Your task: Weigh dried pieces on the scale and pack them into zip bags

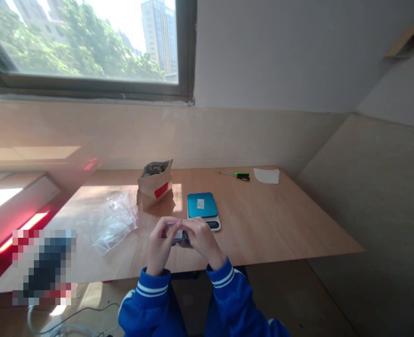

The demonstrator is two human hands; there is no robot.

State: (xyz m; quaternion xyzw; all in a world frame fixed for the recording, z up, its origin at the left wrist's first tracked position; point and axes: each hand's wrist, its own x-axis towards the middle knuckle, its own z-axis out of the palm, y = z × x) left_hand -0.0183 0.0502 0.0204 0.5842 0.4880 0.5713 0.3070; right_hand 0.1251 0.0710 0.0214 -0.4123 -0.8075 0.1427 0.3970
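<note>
My left hand and my right hand meet above the near edge of the wooden table, both closed round a small dark object that I cannot identify. Just beyond them lies a small scale with a blue top and a white front. An open brown paper pouch with a red label stands upright behind and to the left. Both sleeves are blue with white stripes.
A heap of clear zip bags lies left of the hands. A green-handled screwdriver and a white paper sheet lie at the table's far side. A window is above; walls close off the back and right. Cables lie on the floor at lower left.
</note>
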